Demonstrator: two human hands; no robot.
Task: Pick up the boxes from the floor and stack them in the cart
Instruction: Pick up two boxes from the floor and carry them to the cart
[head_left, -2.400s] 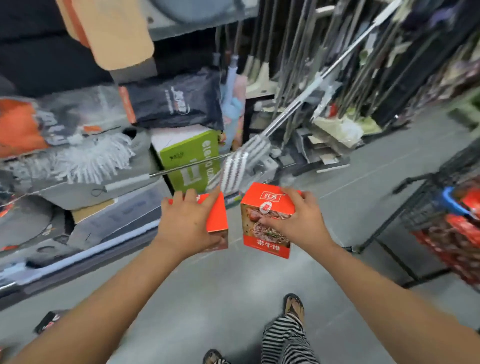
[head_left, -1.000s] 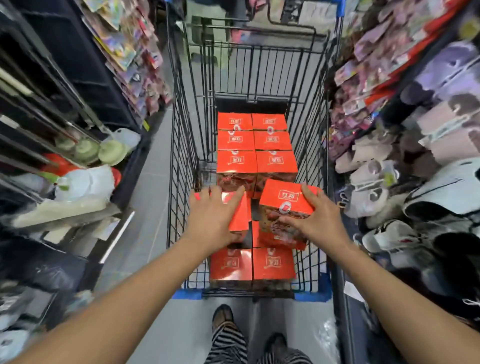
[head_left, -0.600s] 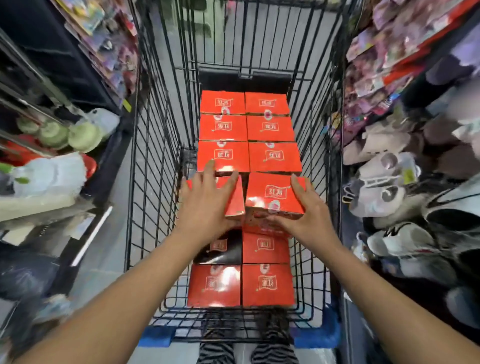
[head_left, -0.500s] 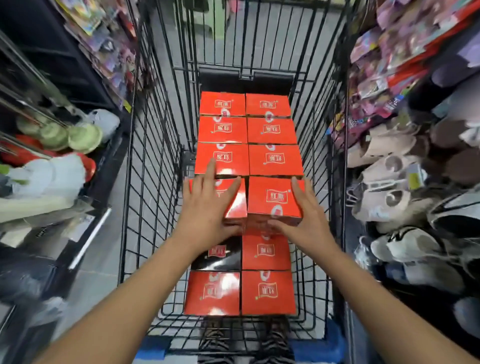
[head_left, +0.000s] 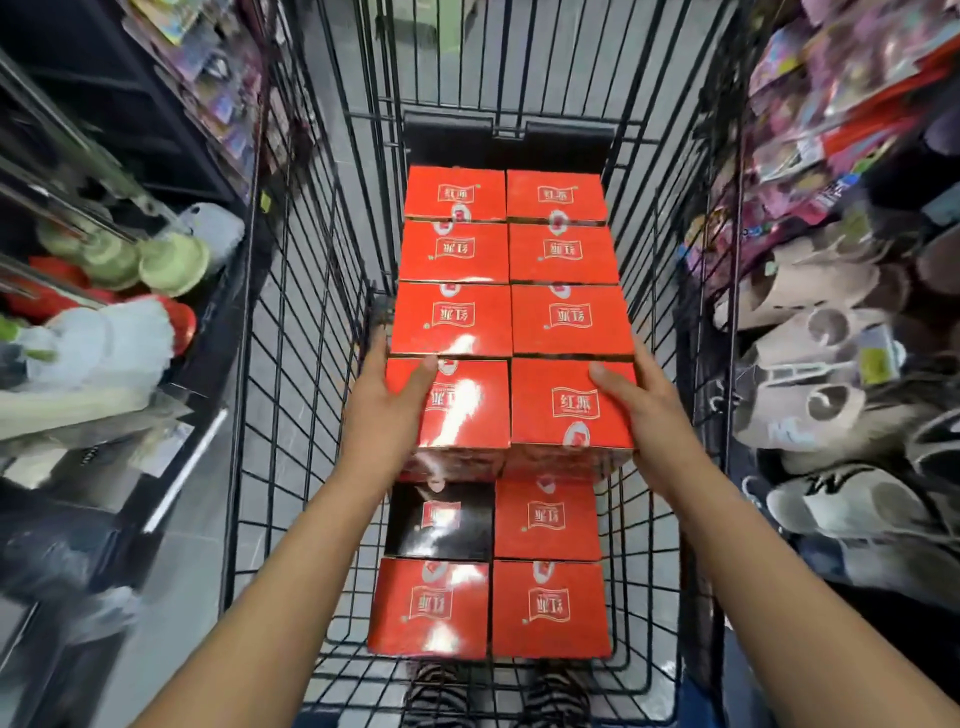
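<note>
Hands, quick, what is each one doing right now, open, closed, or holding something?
Left hand: holding the left red box, thumb over its top.
Right hand: holding the right red box, thumb over its top.

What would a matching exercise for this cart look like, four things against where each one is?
Things: 1 left grip; 2 right grip; 3 black box; 4 slippers.
Places: A outside the cart, on its right; B lower layer, left side; C holding the right red box; D holding the left red box.
Pairs: 1-D, 2-C, 3-B, 4-A.
</note>
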